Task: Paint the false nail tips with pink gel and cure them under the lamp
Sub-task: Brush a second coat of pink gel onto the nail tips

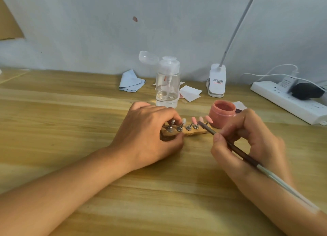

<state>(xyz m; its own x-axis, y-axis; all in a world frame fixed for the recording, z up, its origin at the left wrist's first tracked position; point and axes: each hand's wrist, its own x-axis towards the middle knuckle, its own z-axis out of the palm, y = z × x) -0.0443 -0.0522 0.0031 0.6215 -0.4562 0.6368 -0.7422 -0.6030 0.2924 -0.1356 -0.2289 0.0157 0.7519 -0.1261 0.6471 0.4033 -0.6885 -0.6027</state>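
Observation:
A small wooden holder (192, 131) lies on the table and carries several false nail tips on metal stands. Three tips on the right (200, 119) are pink; one further left (184, 120) looks unpainted. My left hand (150, 135) grips the holder's left end, fingers curled over it and thumb in front. My right hand (247, 140) pinches a dark-handled brush (235, 147), whose tip sits by the pink nail tips. An open jar of pink gel (222, 113) stands just behind the holder on the right.
A clear pump bottle (167, 83) with its cap flipped open stands behind the holder. A folded blue cloth (131, 82), white paper squares (190, 93), a clip lamp base (216, 80) and a white power strip (290, 101) lie along the wall.

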